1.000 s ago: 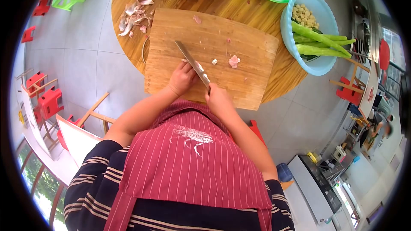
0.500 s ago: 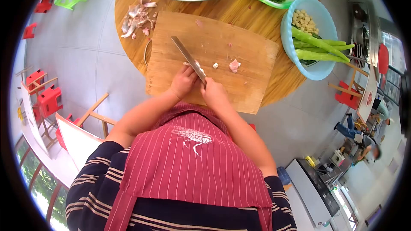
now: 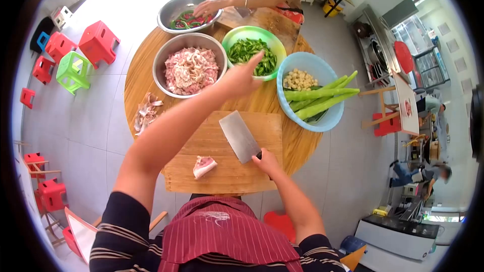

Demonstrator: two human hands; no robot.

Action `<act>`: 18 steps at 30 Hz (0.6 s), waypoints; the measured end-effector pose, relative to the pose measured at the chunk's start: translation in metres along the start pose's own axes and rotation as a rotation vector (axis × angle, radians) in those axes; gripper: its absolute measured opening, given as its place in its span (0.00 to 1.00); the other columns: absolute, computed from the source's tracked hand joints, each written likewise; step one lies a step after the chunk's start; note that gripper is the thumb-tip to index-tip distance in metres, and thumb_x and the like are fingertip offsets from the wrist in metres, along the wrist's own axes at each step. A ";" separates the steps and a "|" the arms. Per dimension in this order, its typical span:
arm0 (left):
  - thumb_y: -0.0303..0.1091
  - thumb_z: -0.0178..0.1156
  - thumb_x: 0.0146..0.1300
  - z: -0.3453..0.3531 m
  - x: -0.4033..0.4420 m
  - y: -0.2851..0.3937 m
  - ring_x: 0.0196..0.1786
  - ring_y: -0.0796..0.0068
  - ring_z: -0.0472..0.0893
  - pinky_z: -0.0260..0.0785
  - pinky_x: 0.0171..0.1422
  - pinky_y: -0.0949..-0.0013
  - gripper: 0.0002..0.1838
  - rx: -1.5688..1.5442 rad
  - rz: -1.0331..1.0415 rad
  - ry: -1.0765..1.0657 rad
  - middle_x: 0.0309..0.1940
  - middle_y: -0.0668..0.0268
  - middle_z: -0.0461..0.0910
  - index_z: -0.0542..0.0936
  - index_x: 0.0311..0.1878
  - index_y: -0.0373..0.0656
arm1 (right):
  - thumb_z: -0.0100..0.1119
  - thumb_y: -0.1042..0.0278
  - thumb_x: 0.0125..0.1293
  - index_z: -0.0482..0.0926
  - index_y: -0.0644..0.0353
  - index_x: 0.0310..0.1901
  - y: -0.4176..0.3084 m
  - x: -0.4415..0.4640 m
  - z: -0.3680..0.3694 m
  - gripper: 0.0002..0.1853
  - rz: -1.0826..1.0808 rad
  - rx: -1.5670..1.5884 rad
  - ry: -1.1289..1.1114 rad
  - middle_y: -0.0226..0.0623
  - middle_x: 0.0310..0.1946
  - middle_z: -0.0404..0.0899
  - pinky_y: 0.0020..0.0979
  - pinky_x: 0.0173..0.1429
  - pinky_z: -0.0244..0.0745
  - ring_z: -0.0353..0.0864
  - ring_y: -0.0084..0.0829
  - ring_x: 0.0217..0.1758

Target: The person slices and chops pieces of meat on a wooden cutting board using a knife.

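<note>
My right hand grips the dark handle of a cleaver, whose broad blade lies flat on or just over the wooden cutting board. A chunk of pale, fatty meat rests on the board, left of the blade. My left hand is stretched forward across the board, one finger extended in front of the green bowl of cut green peppers. Nothing shows in it, though it is somewhat blurred. Beside my left forearm stands a metal bowl of minced meat.
Meat scraps lie on the round wooden table. At right, a blue basin holds long green vegetables and pale cloves or cubes. Across, a co-worker's hand reaches into another metal bowl. Red stools stand left.
My left hand has left the board and reached forward toward the green bowl. The cleaver has turned from edge-on to flat. The view has tilted up, showing the co-worker and more bowls.
</note>
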State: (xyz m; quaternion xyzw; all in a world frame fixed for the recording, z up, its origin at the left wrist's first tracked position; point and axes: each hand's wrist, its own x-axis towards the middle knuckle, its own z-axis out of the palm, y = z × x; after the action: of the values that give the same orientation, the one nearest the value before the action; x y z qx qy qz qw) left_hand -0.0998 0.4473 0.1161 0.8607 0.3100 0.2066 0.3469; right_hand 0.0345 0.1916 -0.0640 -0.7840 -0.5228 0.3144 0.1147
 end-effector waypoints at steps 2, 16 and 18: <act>0.42 0.57 0.58 -0.029 0.076 0.014 0.42 0.48 0.79 0.70 0.47 0.54 0.42 0.110 0.056 0.128 0.37 0.45 0.79 0.49 0.71 0.41 | 0.63 0.53 0.54 0.74 0.65 0.34 -0.008 -0.003 -0.003 0.20 0.045 -0.024 -0.016 0.55 0.29 0.79 0.44 0.38 0.73 0.79 0.53 0.36; 0.48 0.56 0.62 -0.015 0.039 0.039 0.41 0.69 0.80 0.71 0.42 0.69 0.39 -0.210 -0.055 0.085 0.42 0.55 0.80 0.55 0.69 0.34 | 0.56 0.55 0.64 0.62 0.70 0.59 -0.039 -0.028 -0.032 0.30 0.020 0.129 0.210 0.59 0.55 0.67 0.42 0.59 0.67 0.69 0.53 0.57; 0.51 0.45 0.69 0.024 -0.016 0.049 0.70 0.67 0.60 0.54 0.68 0.70 0.36 -0.989 -0.332 0.230 0.69 0.57 0.59 0.51 0.72 0.39 | 0.48 0.56 0.69 0.54 0.75 0.64 -0.082 -0.045 -0.054 0.33 -0.090 0.531 0.421 0.63 0.61 0.62 0.39 0.65 0.62 0.65 0.53 0.62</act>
State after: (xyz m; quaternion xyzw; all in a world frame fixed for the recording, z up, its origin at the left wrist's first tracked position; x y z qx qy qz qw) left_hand -0.0785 0.3970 0.1328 0.5056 0.3434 0.3634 0.7031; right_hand -0.0050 0.1944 0.0358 -0.7506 -0.4215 0.2653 0.4342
